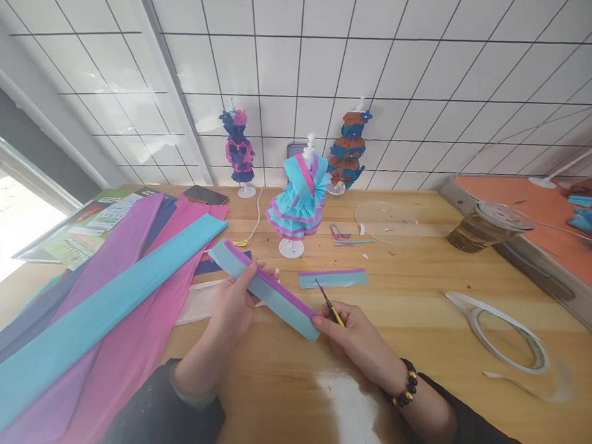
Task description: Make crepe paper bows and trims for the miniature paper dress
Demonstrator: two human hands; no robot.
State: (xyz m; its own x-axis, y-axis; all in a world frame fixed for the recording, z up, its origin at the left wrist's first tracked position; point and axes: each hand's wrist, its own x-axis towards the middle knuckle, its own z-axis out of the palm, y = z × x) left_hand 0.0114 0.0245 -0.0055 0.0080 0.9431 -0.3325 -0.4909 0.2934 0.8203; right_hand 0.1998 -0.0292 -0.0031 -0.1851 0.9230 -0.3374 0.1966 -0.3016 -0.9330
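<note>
Slanting between my hands is a light-blue crepe-paper strip (274, 294) with a purple border along its upper edge. My left hand (233, 302) pinches it near the upper left part, thumb on top. My right hand (358, 336) grips the lower right end between thumb and fingers. The same hand also holds a slim pointed tool (334, 311) with dark tips and a yellow handle; I cannot tell whether it is scissors or tweezers. A shorter blue strip with a purple edge (333, 279) lies flat just behind the tool's tips.
A dress form in a blue ruffled paper dress (299, 202) stands ahead, two more dressed forms (240, 153) (349, 155) behind it. Paper sheets (109, 306) cover the left. Tape rolls (508, 337) and a cup (490, 227) are right. A person's hand (591, 189) shows far right.
</note>
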